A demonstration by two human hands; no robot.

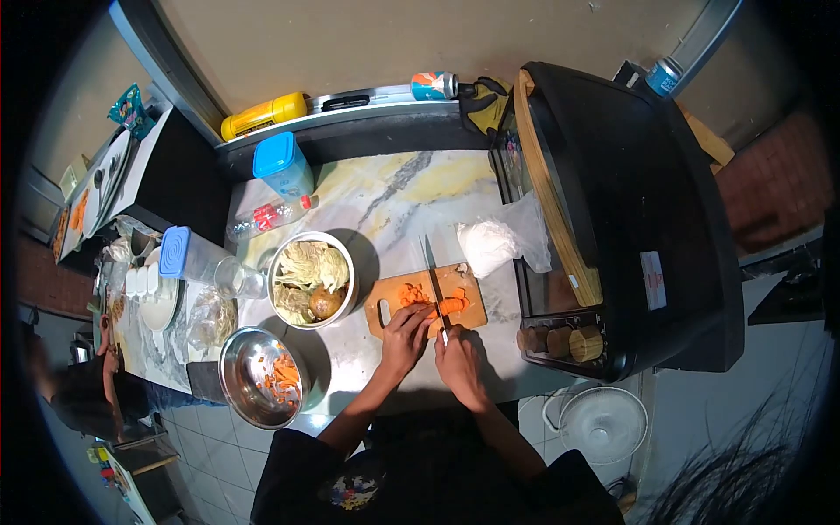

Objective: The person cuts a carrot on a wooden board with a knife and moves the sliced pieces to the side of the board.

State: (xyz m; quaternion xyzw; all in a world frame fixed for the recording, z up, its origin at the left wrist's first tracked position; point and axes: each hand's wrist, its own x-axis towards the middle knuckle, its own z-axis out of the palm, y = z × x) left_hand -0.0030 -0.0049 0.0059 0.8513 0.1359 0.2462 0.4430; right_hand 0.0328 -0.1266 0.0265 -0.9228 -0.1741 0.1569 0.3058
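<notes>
My right hand (457, 357) is closed round the handle of a kitchen knife (434, 273), whose blade points away from me over the cutting board. Under and beside the blade lies an orange carrot (453, 306). My left hand (406, 336) presses its bent fingertips on the carrot's left part, close to the blade. Chopped carrot pieces (411, 295) lie on the wooden cutting board (381, 291) beyond my left fingers. To the left stands a steel bowl (238, 398) with carrot pieces inside. Behind it, a white bowl (350, 302) holds cabbage (308, 267) and a brownish round vegetable (326, 303).
A plastic bag of white stuff (488, 245) lies by the board's far right corner. A big black appliance (647, 219) borders the right side. Plastic containers (284, 164) and a bottle (262, 219) stand or lie at the back left. Another person (87, 394) is at the far left.
</notes>
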